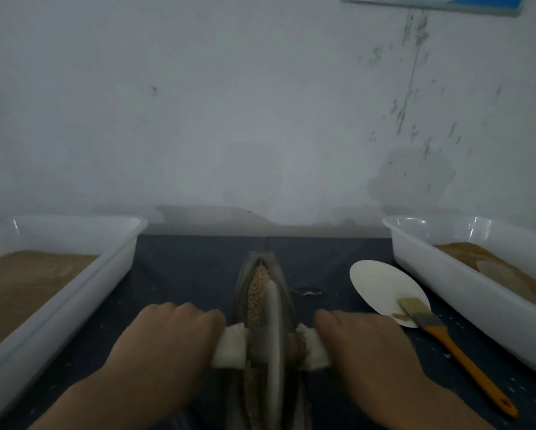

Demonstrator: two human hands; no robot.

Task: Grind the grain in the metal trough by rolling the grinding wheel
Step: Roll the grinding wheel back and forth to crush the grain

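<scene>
So the metal trough (262, 308) sits dead centre on the dark table (186, 274), long and boat-shaped, pointing away from us toward the wall (229, 119). The grain (256, 296) lies along its channel, tan and pebbly, mostly showing in the far half just past the wheel. The grinding wheel (274, 333) stands upright on its edge in the trough, pale and thin from this angle, sitting in the near-to-middle part of the channel. Its axle sticks out on both sides, wrapped in whitish padding.

We've got our left hand (170, 339) curled over the left handle (229, 346), fingers wrapped down around it, and our right hand (363, 342) doing the same on the right handle (315, 347). Both are clamped on, knuckles up.

Off to the left there's a white plastic tub (83, 293) with brown ground stuff inside. A matching tub (465, 293) on the right holds more brown material, plus something pale and round half buried in it, can't tell what. Between the trough and the right tub lies a white paper plate (381, 287), with a paintbrush (446, 342) resting its bristles on the plate's near edge, orange handle pointing back toward us.
</scene>
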